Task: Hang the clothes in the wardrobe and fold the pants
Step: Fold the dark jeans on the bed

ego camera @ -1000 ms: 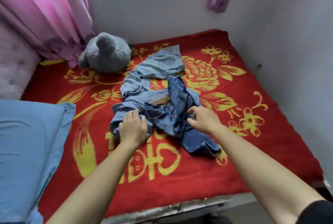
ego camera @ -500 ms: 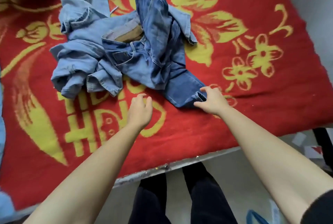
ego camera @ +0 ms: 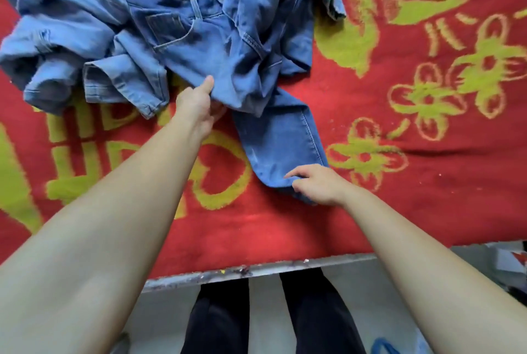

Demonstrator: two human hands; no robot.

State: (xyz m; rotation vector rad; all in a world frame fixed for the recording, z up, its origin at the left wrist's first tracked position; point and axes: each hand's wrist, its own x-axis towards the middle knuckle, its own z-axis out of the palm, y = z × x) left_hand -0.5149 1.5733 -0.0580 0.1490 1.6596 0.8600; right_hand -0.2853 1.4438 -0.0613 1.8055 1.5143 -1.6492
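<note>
A crumpled heap of blue denim lies on the red blanket. The darker blue jeans (ego camera: 228, 48) sit in the middle, with one leg (ego camera: 282, 142) stretched toward the bed's near edge. Paler denim pants (ego camera: 65, 48) are bunched at the left. My left hand (ego camera: 196, 102) pinches the darker jeans' lower edge, thumb on top and fingers tucked under the cloth. My right hand (ego camera: 316, 182) grips the hem of the stretched leg, fingers curled on it.
The red blanket with yellow flowers and characters (ego camera: 427, 182) covers the bed. Its near edge (ego camera: 256, 269) runs across the lower view, with my dark trouser legs (ego camera: 256, 319) and pale floor below. A blue object (ego camera: 383, 346) shows at the bottom right.
The view has dropped and closed in on the jeans. My left hand went forward from the blanket and took hold of the jeans' edge. My right hand stays at the leg hem.
</note>
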